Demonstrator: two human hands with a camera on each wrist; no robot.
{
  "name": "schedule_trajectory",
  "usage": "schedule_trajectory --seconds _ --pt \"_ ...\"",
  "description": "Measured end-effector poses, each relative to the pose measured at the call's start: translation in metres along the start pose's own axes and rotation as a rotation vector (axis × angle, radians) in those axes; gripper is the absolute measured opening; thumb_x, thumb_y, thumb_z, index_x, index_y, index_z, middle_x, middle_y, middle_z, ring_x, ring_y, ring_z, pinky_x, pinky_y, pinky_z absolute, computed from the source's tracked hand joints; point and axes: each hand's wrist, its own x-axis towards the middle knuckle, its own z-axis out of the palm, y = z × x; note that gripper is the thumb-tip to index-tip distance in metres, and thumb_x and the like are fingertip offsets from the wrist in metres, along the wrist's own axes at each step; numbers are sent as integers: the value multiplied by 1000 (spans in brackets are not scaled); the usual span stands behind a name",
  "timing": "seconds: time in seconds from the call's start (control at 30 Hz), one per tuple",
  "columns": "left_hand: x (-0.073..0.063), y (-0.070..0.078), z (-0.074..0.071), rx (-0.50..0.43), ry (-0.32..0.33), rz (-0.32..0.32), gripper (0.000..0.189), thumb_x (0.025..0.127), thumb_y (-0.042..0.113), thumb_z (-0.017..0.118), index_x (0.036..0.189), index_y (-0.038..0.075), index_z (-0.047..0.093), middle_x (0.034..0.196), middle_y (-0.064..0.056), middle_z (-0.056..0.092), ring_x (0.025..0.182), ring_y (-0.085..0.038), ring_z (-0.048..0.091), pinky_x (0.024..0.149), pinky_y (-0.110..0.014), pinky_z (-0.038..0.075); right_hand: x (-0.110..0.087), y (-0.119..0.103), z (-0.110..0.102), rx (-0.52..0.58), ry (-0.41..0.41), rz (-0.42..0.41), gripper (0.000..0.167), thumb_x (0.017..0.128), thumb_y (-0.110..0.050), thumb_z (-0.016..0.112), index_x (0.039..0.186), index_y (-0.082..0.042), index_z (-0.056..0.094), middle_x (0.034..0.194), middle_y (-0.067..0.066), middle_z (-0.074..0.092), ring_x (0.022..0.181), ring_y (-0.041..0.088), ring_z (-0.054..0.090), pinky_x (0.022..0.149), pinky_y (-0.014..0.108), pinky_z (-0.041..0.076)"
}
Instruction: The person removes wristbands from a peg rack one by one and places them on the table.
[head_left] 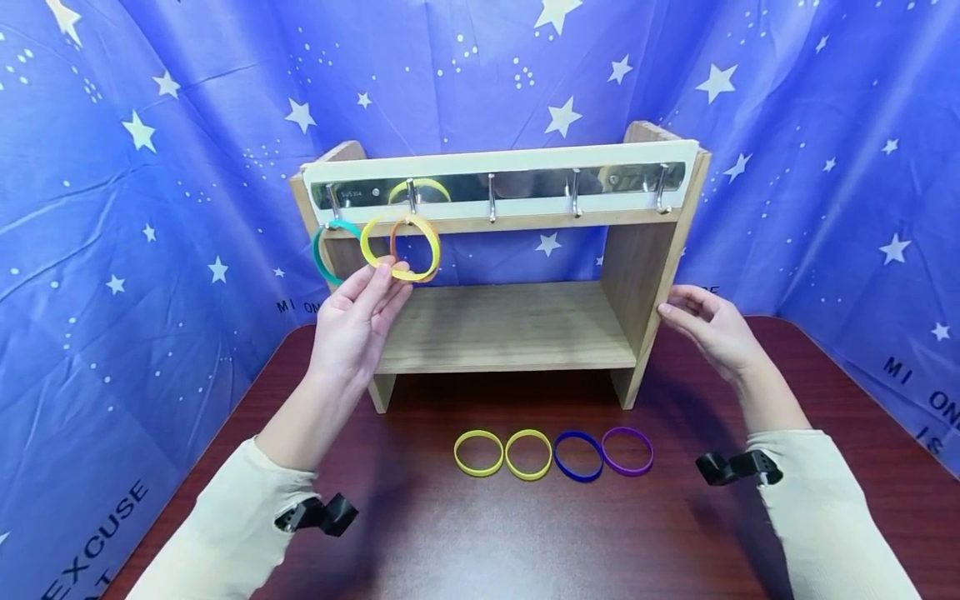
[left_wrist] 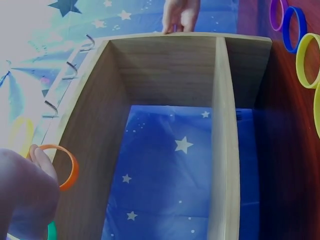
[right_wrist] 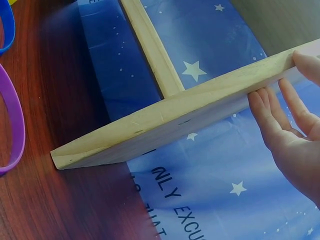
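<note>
My left hand pinches a yellow silicone wristband between thumb and fingers, just below the second hook from the left. Behind it, an orange wristband hangs near the same hook; its upper part is hidden. A teal wristband hangs from the leftmost hook. My right hand holds the right side panel of the wooden rack, thumb on the front edge and fingers against the outer face.
On the dark red table lie two yellow wristbands, a blue one and a purple one in a row before the rack. Three more hooks continue rightward along the metal strip. A starry blue curtain surrounds the table.
</note>
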Motion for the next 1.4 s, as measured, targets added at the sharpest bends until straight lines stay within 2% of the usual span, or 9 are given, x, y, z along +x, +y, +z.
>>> schedule_trajectory --seconds 0.4,0.7,0.83,0.93,1.27,1.4 --pt "-11 -2 -15 85 -9 -59 15 95 8 57 91 12 71 86 1 74 88 -8 71 90 -22 58 0 2 -1 11 -1 2 23 92 0 60 103 -21 62 96 -12 62 88 -3 60 81 7 54" --pt "-17 -11 -30 174 -27 -92 17 96 7 55 91 15 70 89 3 75 91 -7 71 93 -23 57 -2 1 -2 17 -2 8 24 92 0 59 102 -21 62 95 -12 62 88 -3 60 80 8 55" --pt "-20 -14 -35 179 -40 -109 13 96 7 57 94 12 69 90 3 75 90 -8 71 94 -23 57 -1 1 -1 25 -4 5 24 92 1 59 102 -21 63 95 -11 62 87 -2 61 80 9 55" --pt "-21 -16 -38 180 -50 -117 10 95 7 59 97 10 68 91 2 75 90 -8 71 93 -24 57 0 1 -1 27 -5 4 24 92 1 58 102 -20 63 94 -11 62 87 -2 61 80 9 55" --pt "-28 -26 -45 252 -86 -160 16 96 5 57 96 15 70 92 4 74 91 -7 70 94 -24 57 0 2 -3 55 -10 2 27 92 4 56 102 -20 64 95 -11 62 88 -1 61 80 9 55" --pt "-30 -30 -48 277 -99 -197 16 96 7 57 96 16 70 94 5 74 91 -7 70 94 -23 57 -1 2 -2 45 -5 5 27 92 3 57 102 -21 64 95 -11 62 88 -2 60 81 9 55"
